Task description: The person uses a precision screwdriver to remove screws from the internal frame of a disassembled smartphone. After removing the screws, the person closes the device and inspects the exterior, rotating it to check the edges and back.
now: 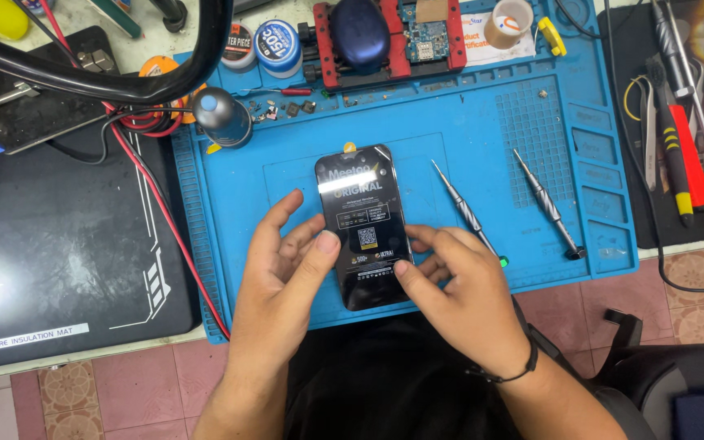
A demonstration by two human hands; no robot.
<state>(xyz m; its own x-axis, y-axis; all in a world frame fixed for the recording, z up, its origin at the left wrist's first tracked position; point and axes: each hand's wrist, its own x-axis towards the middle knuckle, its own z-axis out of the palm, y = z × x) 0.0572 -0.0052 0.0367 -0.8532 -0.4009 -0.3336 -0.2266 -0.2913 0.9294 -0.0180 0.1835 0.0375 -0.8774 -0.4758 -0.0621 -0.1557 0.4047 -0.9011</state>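
A black phone screen panel [363,220] with a printed protective film lies lengthwise over the blue work mat [482,130], its near end above the mat's front edge. My left hand [283,273] grips its left side, thumb pressed on the glass near the lower left. My right hand [458,293] holds the lower right corner, thumb on the face and fingers underneath. A black band circles my right wrist. Two slim metal screwdrivers lie on the mat to the right, one [466,210] just beyond my right fingers, the other [549,204] further right.
A red clamp fixture [323,45] holding a dark blue phone back and a circuit board sits at the mat's far edge. Small tins [277,45], a tape roll [507,23] and a dark bottle [222,116] stand nearby. Tweezers and drivers [682,122] lie at right. A black mat [59,244] and red cable [165,212] lie at left.
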